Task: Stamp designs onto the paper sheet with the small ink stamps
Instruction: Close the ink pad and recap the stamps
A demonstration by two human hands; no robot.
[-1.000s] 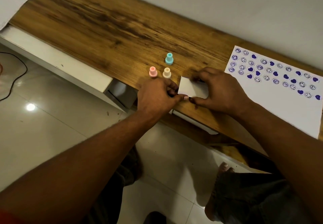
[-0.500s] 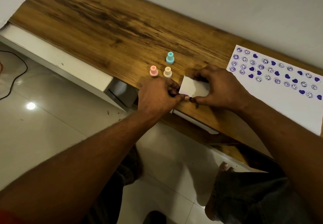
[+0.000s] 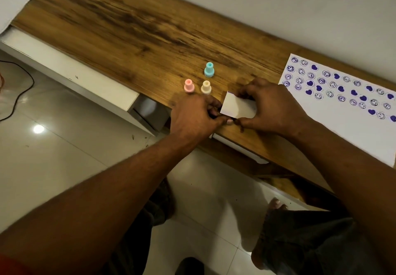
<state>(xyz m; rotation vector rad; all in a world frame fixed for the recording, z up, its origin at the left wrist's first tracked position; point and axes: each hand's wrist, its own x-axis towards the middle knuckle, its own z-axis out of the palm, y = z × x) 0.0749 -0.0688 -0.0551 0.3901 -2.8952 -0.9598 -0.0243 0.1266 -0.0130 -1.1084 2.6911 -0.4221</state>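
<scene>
On the brown wood-grain worktop (image 3: pixel 132 30), both hands meet at the near edge around a small white rectangular card (image 3: pixel 239 107). The right hand (image 3: pixel 276 108) pinches the card, fingers curled over its far edge and thumb along its near edge, covering its right end. The left hand (image 3: pixel 192 117) is closed at the card's left corner, its fingertips touching that end beside the right thumb; whether it actually grips the card cannot be told. Just beyond the left hand stand three small plastic ink stamps, upright and apart from each other: a pink stamp (image 3: pixel 189 86), a cream stamp (image 3: pixel 206 87) just to its right, and a teal stamp (image 3: pixel 209 69) farther back. The large white paper sheet (image 3: pixel 351 122) lies flat at the right of the worktop, well apart from the stamps, its far half filled with rows of purple smiley faces and hearts, its near half blank. Below the worktop edge is a pale tiled floor (image 3: pixel 64 156).
</scene>
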